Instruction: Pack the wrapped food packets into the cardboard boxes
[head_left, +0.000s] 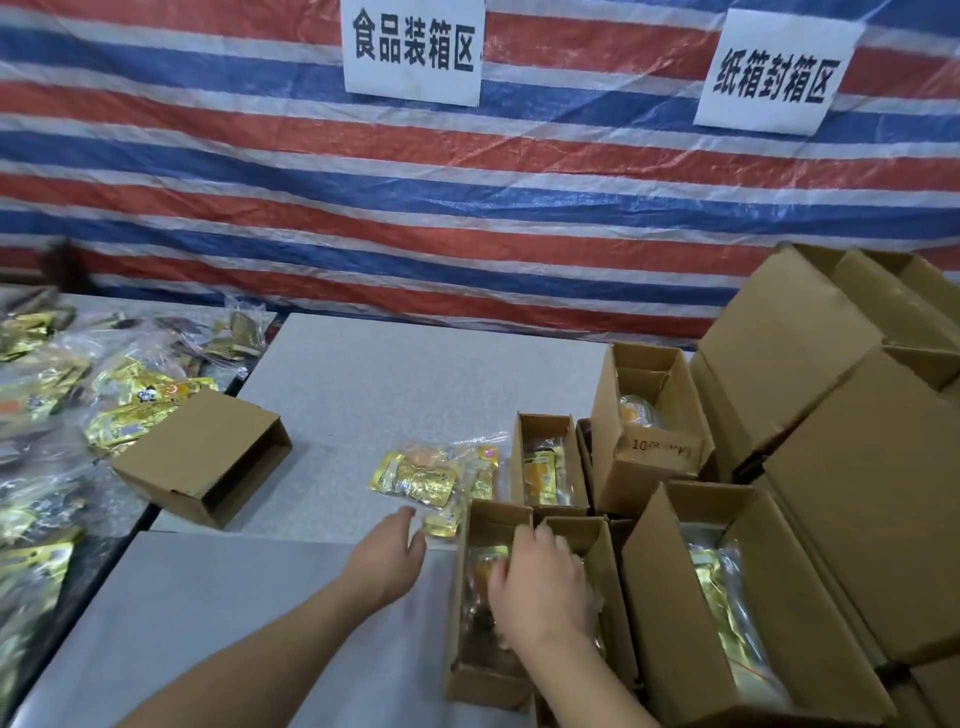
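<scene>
Presently, right hand (540, 582): it is lowered into the near open cardboard box (470, 675), fingers spread and bent over the clear-wrapped packet (485, 564) lying inside; whether the grip is closed on that packet cannot be told, as the fingers are blurred.
Left hand (389, 551): it is stretched flat over the grey bench (363, 395), fingers straight and relaxed, nothing gripped; the fingertips are held near the loose packets.
Loose packets (421, 478): a small cluster of gold and orange wrapped food in clear film is laid on the bench, just beside the near box and the small box behind it.
Small box behind (519, 467): it is stood open, with a gold and orange packet seen inside.
Taller box (644, 467): it is placed behind and to the right, open, an orange item visible within, and handwriting is seen on its front flap.
Large box at right (670, 623): it is open and gold packets in clear film are laid along it.
Empty box (202, 457): it is tipped on its side at the left of the bench, mouth turned toward the camera.
Packet heap (78, 395): many gold wrapped packets are spread over the far left bench.
Stacked cartons (857, 467): they are piled at the far right.
Backdrop: a red, white and blue striped tarpaulin (467, 208) is hung behind, with two white paper signs (413, 49) fixed on it.
</scene>
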